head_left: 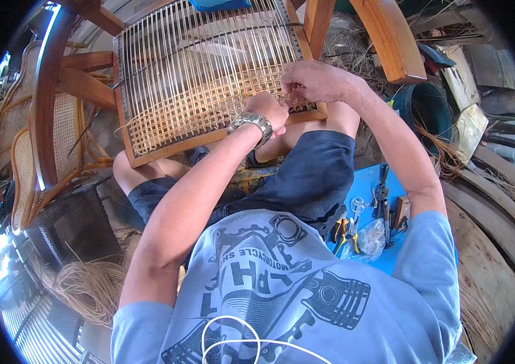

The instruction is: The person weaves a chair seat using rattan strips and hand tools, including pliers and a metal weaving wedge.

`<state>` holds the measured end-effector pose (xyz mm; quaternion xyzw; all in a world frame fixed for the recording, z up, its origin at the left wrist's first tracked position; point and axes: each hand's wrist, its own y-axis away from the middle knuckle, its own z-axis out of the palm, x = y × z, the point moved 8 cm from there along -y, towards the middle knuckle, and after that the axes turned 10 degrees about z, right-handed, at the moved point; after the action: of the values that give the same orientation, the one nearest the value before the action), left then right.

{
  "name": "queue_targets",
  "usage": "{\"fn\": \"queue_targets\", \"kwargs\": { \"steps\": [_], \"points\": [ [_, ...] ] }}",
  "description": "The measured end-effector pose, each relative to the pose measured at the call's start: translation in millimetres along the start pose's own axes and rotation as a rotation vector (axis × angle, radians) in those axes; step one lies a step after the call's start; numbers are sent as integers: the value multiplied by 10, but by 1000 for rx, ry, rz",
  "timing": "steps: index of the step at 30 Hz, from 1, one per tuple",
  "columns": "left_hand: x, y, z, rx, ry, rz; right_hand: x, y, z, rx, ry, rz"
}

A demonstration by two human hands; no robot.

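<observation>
A wooden chair seat frame [175, 147] lies tilted across my knees. Its cane webbing [191, 109] is woven into an open grid along the near side, while farther up single strands run in one direction. My left hand [268, 112], with a metal watch at the wrist, is closed at the near right part of the weave. Just beyond it, my right hand [313, 82] curls over the right corner of the webbing, fingers bent together. Whatever the fingertips pinch is hidden. A blue object [219, 5] rests on the far strands.
Pliers [354, 235] and a clear plastic bag [373, 238] lie on a blue surface [363, 182] at my right. A dark green bin [421, 112] holds cane strands. To the left are a cane-panelled chair [24, 176] and a coil of cane [87, 288]. Chair legs [388, 36] jut out beyond the seat.
</observation>
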<state>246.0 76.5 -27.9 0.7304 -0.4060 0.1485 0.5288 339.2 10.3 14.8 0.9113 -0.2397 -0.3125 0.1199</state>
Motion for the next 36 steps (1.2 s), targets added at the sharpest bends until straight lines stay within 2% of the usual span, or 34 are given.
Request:
{"fn": "queue_targets", "kwargs": {
  "steps": [1,3,5,9,10,11,12,14,17,19,21,23,25,26,28,29,31,32,36],
  "points": [
    [11,-40,3,-2,-135,49,28,5,26,11,-23,12],
    [-68,-68,22,8,-167,78,49,6,60,26,-42,21],
    [-2,12,-65,213,-455,396,41,36,17,84,-58,-23],
    [-507,843,-119,287,-530,389,-30,117,11,82,-57,-24],
    [-600,948,-132,287,-529,386,-105,138,-25,179,-77,-93],
    [-705,1030,-185,334,-476,344,-182,174,-53,276,-94,-162],
    [-811,1114,-232,380,-421,301,-267,175,41,270,-92,-163],
    [-947,1257,-276,384,-369,298,-569,178,323,96,-89,-332],
    [-1301,1231,-325,352,-225,211,-651,201,397,61,55,-427],
    [-1422,1222,-342,274,84,-49,-622,233,319,114,93,-426],
    [-1405,1124,-311,244,137,-37,-496,241,307,152,239,-310],
    [-1355,1021,-158,227,459,-45,-487,334,337,219,174,-365],
    [-1208,936,-94,197,458,-22,-515,422,251,404,192,-360],
    [-1131,899,-36,175,508,-8,-504,414,253,401,190,-358],
    [-929,864,38,120,612,-7,-309,282,237,254,-95,-153],
    [-844,846,42,115,610,-10,-300,254,215,254,-98,-149],
    [-643,773,77,64,619,72,-105,119,166,149,-717,-33],
    [-582,710,82,68,568,124,-16,25,199,69,-802,-50],
    [-424,498,137,36,456,213,-22,13,93,-30,-1022,-63]
  ]
}}
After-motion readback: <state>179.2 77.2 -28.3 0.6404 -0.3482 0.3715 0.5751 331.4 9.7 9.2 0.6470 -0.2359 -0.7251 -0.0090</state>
